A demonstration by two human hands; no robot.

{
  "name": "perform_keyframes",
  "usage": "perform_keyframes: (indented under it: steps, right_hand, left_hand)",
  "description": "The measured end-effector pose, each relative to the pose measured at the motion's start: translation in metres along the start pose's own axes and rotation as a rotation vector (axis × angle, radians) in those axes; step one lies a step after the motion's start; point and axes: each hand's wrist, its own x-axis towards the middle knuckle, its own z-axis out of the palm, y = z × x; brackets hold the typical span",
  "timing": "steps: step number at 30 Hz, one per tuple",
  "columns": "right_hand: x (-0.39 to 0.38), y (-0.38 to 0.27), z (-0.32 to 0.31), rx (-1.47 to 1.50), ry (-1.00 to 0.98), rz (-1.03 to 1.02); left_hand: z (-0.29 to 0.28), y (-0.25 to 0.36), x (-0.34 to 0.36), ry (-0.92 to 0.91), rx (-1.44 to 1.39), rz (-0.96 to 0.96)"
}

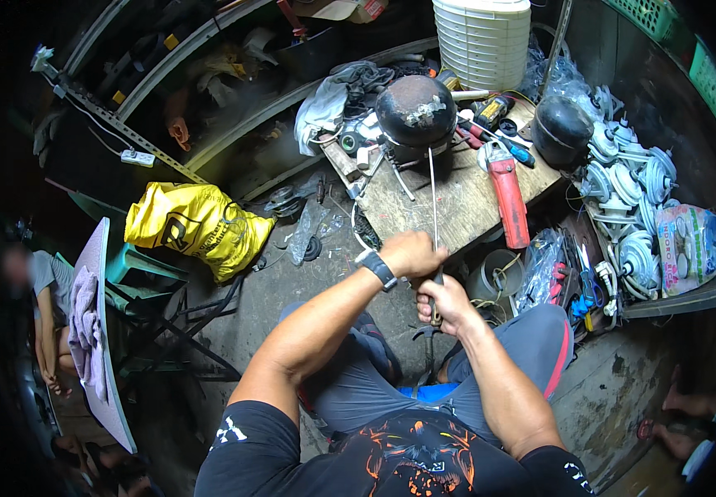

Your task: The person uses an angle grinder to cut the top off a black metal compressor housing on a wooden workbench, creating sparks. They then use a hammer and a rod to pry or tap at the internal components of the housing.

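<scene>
A long thin metal rod (pixel 433 195) reaches from my hands to the lower edge of a black, rust-patched compressor (pixel 414 112) on the worn wooden board (pixel 399 186). My left hand (pixel 410 253) is closed around the rod's near part, with a watch on that wrist. Just below it, my right hand (pixel 447 304) grips the rod's lower end, where a dark handle shows partly. Under the right hand is a hammer-like head (pixel 426 332); whether that hand also holds it cannot be told. A red angle grinder (pixel 507 195) lies to the right of the rod.
A second black dome (pixel 561 131) and a white bucket (pixel 482 41) stand behind. At right are many grey-white fan-like parts (pixel 623 178) and pliers (pixel 583 286). A yellow sack (pixel 196 228) sits on the left floor. Another person (pixel 47 306) sits far left.
</scene>
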Motion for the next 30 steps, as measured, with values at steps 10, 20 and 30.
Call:
perform_keyframes:
  steps: [10, 20, 30]
  right_hand:
    - [-0.033, -0.126, 0.105, 0.459, -0.315, -0.064]
    - [0.035, -0.019, 0.067, -0.014, 0.319, -0.369]
    - [0.106, -0.038, 0.001, -0.020, 0.227, -0.385]
  left_hand:
    - [-0.156, -0.029, 0.021, 0.545, -0.171, -0.036]
    - [-0.202, -0.015, 0.140, 0.636, 0.291, 0.014]
    - [-0.198, -0.022, 0.176, 0.558, 0.247, -0.012]
